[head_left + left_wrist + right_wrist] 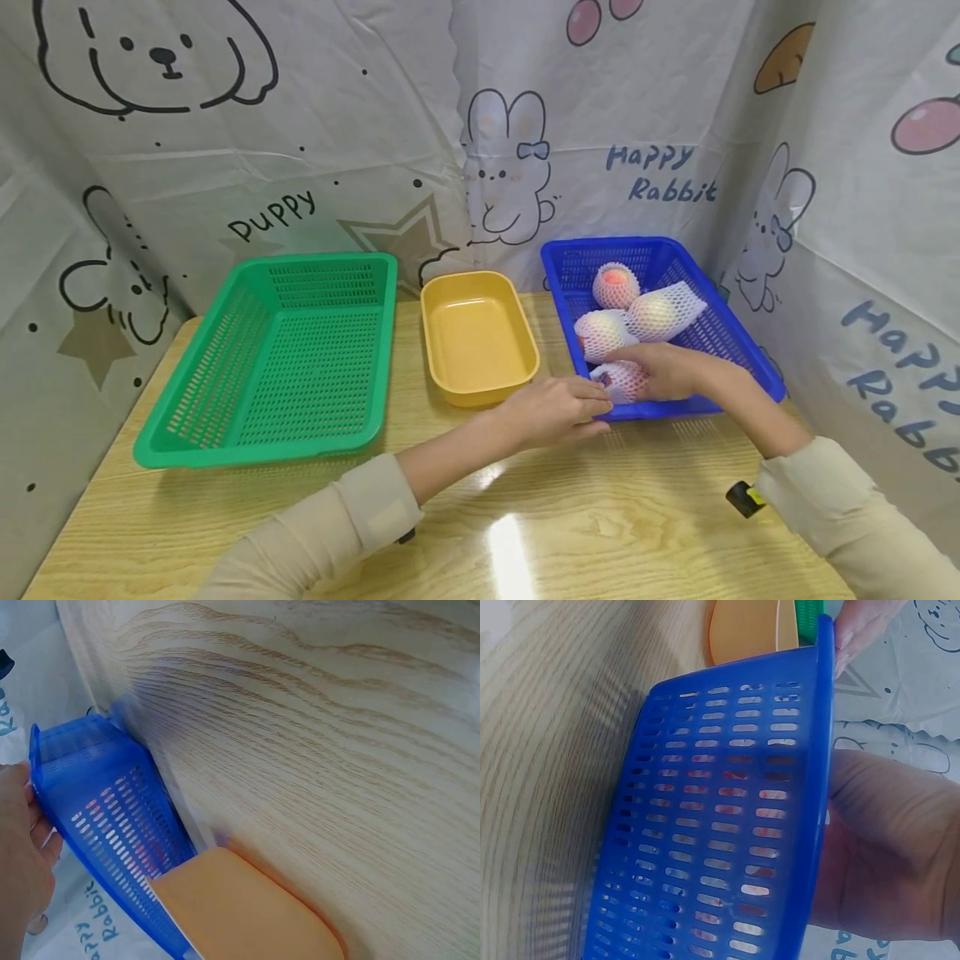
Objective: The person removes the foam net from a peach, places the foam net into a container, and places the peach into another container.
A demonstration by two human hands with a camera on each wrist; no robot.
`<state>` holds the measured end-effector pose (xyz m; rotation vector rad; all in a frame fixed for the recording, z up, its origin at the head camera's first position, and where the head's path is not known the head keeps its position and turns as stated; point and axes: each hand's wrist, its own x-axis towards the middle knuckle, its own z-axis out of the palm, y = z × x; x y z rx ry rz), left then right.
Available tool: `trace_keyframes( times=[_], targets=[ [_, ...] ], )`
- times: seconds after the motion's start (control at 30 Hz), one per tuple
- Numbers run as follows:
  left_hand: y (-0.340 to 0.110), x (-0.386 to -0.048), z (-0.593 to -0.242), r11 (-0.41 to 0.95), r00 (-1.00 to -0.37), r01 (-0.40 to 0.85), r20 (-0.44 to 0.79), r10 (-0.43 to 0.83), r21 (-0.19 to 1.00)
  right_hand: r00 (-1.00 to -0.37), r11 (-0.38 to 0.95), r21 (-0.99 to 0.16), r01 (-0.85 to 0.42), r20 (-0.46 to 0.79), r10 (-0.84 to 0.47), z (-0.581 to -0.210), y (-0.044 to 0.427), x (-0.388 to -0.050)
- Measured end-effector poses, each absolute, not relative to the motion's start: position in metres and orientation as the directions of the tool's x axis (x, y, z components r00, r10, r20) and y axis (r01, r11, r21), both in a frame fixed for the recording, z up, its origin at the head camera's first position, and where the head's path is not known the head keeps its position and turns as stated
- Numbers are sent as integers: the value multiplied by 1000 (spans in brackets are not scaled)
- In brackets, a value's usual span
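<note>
In the blue basket (667,408) lie several round, reddish-yellow fruits in white foam nets, among them a far fruit (616,287), a long-sleeved one (666,312) and one at the left wall (604,335). Reaching over the near rim, my right hand (671,372) holds the nearest netted fruit (627,382); in the right wrist view the basket wall hides its fingertips. My left hand (558,412) is at the basket's near left corner, its extended fingers (45,836) by the rim and close to that fruit. Whether they touch the net cannot be told.
A yellow tub (480,337) stands left of the blue basket, and a green basket (318,379) farther left. All three are on a wooden table (600,525). A printed curtain (390,167) hangs behind and along both sides.
</note>
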<state>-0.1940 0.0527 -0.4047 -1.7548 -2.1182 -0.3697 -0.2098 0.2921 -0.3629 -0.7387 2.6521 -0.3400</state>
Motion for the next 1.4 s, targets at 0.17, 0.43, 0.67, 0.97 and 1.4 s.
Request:
trace_keyframes(
  times=[0.17, 0.43, 0.67, 0.97, 1.4],
  targets=[
    [56, -192, -407, 213, -172, 977, 494, 853, -28, -795, 839, -326, -436, -298, -528, -365, 290, -212],
    [58, -188, -410, 257, -189, 965, 527, 828, -57, -787, 841, -338, -422, -325, -525, -369, 288, -217],
    [59, -187, -411, 278, -193, 957, 533, 824, -83, -776, 844, -334, -419, -351, -524, -370, 289, -218],
    [60, -186, -409, 281, -203, 957, 529, 824, -71, -759, 896, -257, -361, -478, -443, -364, 288, -224],
    [60, -185, -408, 274, -191, 958, 531, 826, -82, -755, 908, -296, -297, -509, -413, -368, 295, -230]
  ],
)
